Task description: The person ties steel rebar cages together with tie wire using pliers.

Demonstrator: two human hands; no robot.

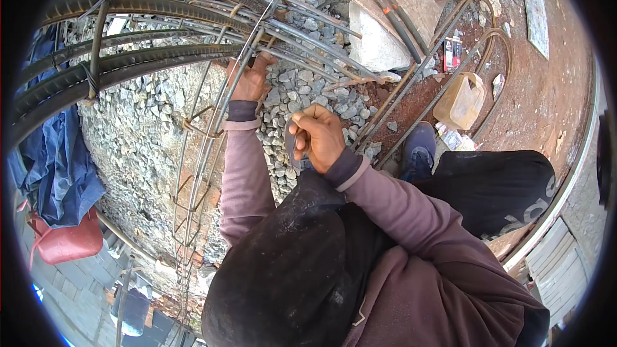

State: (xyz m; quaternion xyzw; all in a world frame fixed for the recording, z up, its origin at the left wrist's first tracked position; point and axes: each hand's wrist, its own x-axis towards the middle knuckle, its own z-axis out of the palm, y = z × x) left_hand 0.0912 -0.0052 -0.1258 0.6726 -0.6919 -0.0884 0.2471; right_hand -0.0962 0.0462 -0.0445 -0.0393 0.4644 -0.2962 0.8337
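My left hand [250, 79] reaches in under the steel rebar [183, 50], where several bars cross; its fingertips are partly hidden and I cannot tell what they hold. To its right and nearer to me, my right hand [320, 135] is closed on a thin dark strand, seemingly tie wire [290, 142], which hangs in a bend beside the fingers. Thin bars with bent stirrups [195, 125] run past my left forearm. Grey gravel [289, 91] lies beneath both hands. Rebar bundles bound with twisted wire [91, 77] stretch to the upper left.
Rebar with hooked ends [491, 33] juts to the right, beside a plastic jug [460, 101] and my shoe [418, 147]. Long-handled cutters [397, 21] lean on a stone slab [376, 43]. A blue tarp [62, 164] and a red container [72, 243] are at left.
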